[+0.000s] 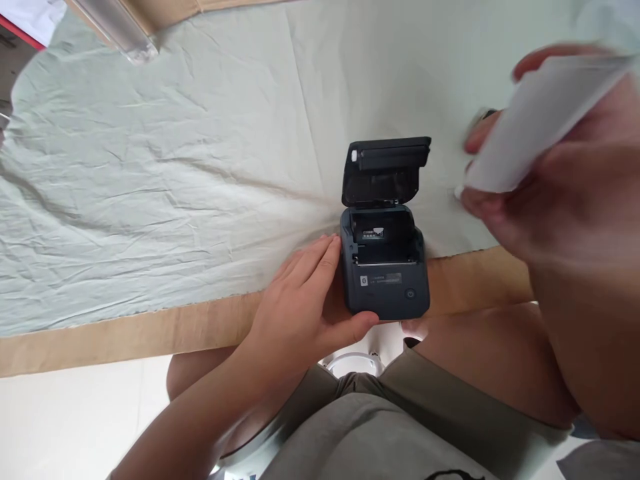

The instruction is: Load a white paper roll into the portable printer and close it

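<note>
The left hand (300, 293), its grip spread apart, touches a little dark printer (383, 293) with its lid (387, 157) up at the surface's (200, 133) near edge, and the blurry right hand (565, 180) has its grip closed around a white thing (543, 120).

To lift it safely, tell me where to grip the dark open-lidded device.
Grip the dark device by its body's left and right sides, probably best from the near edge: the body is blocky, and the raised lid stands at the far end.
</note>
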A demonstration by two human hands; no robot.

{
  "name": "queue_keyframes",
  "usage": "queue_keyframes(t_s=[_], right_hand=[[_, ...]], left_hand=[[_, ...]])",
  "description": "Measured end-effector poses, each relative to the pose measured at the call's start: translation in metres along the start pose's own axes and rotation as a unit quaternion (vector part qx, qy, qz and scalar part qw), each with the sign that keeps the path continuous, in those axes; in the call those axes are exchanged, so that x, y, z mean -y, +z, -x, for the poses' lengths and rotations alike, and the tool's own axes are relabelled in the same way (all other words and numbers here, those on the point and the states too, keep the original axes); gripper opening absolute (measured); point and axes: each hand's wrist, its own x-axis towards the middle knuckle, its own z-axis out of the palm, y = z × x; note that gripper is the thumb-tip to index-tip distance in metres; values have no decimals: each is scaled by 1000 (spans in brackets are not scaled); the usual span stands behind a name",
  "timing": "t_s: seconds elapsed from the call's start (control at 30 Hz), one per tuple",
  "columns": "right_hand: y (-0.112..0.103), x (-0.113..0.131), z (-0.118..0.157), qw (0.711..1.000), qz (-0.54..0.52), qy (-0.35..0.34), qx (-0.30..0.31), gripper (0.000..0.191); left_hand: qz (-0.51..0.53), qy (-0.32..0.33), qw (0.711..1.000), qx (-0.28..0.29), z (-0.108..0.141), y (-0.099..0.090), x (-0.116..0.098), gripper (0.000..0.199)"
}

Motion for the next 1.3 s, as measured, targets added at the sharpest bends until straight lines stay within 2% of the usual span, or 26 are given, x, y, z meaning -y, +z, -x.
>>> queue_keyframes(t_s=[0.07, 0.1, 0.17, 0.27, 0.37, 0.57, 0.7, 0.8, 0.9, 0.93, 1.0, 1.07, 1.2, 1.3], right_hand=[[7, -14, 3, 992, -117, -47, -30, 46], [10, -20, 5, 990, -130, -56, -30, 41], [13, -28, 10, 995, -84, -46, -21, 34], [12, -32, 17, 999, 35, -21, -14, 36], [10, -36, 19, 991, 125, -40, -12, 34], [14, -58, 17, 981, 185, -60, -25, 36], [17, -61, 21, 970, 244, -22, -16, 47], [2, -47, 29, 964, 255, -55, -49, 56], [-26, -40, 29, 939, 280, -132, -152, 38], [-34, -44, 26, 931, 294, -141, -165, 37], [-45, -60, 16, 930, 305, -153, -134, 50], [-47, -83, 4, 945, 290, -118, -98, 60], [-42, -112, -11, 952, 277, -98, -88, 41], [-42, -106, -7, 956, 258, -102, -93, 35]], left_hand=[[-1, -11, 1000, 5, -1, -1, 0, 93], [-2, -18, 1000, 9, -2, -2, -1, 93], [-6, -34, 999, 16, -3, -3, -2, 92], [-9, -57, 998, 20, -4, -3, -5, 90], [-9, -66, 998, 16, -4, -4, -9, 89], [-12, -79, 997, 17, -5, -3, -14, 88], [-17, -69, 997, 5, -5, -2, -13, 89], [-15, -67, 998, 6, -4, -2, -13, 86], [-15, -64, 998, 7, -4, -2, -13, 86], [-15, -64, 998, 7, -4, -2, -13, 87], [-15, -69, 997, 6, -5, -2, -12, 89], [-15, -76, 997, 11, -5, -1, -11, 90], [-13, -82, 996, 17, -7, -2, -10, 93], [-12, -86, 996, 18, -8, -3, -12, 93]])
